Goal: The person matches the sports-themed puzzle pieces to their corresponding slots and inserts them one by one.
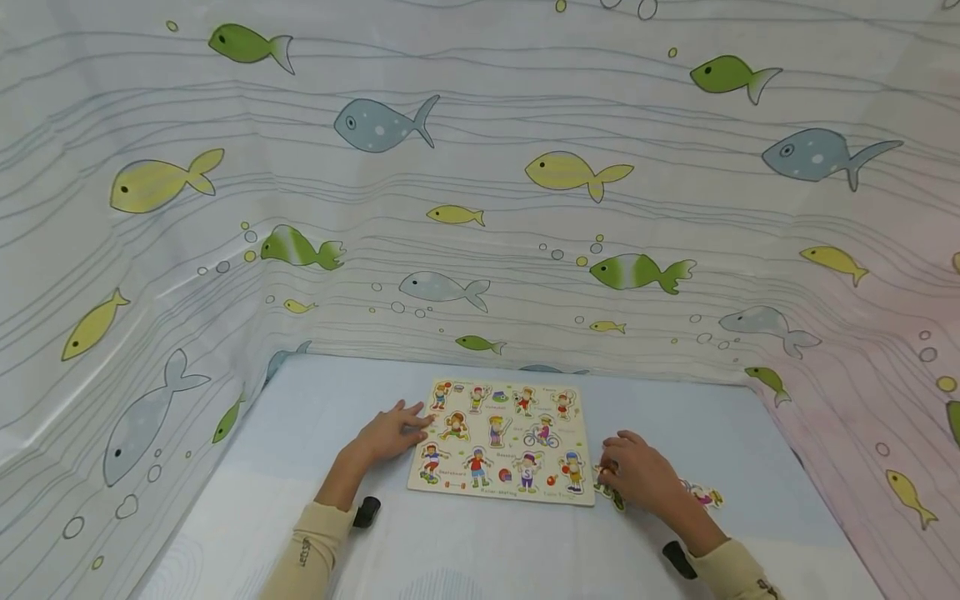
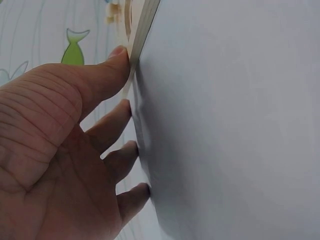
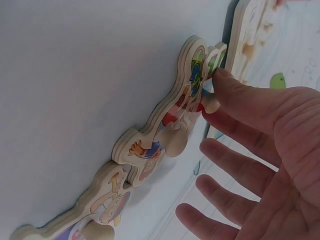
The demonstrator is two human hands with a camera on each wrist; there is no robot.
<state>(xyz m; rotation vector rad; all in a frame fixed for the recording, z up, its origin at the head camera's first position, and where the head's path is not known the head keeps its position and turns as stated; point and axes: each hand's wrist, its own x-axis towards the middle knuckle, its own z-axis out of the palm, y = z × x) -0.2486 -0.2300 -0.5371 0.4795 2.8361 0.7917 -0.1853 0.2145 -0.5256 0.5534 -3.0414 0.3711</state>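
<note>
A wooden puzzle board (image 1: pixel 480 450) printed with children playing sports lies on the table. My left hand (image 1: pixel 393 432) is at its left edge, thumb (image 2: pixel 117 62) touching the board's side and the other fingers spread against the tabletop. Beside the board's right edge, my right hand (image 1: pixel 637 467) pinches the small wooden knob (image 3: pixel 211 103) of a puzzle piece between thumb and index finger; the rest of that piece is mostly hidden. Next to it lies another knobbed puzzle piece (image 3: pixel 135 145). A further puzzle piece (image 3: pixel 107 202) with a purple part lies beyond.
The pale blue table (image 1: pixel 375 550) ends at a fish-printed sheet (image 1: pixel 495 250) that rises at the back and both sides. Puzzle piece parts (image 1: pixel 703 494) show to the right of the right wrist. Dark camera mounts (image 1: pixel 366 512) sit at both wrists.
</note>
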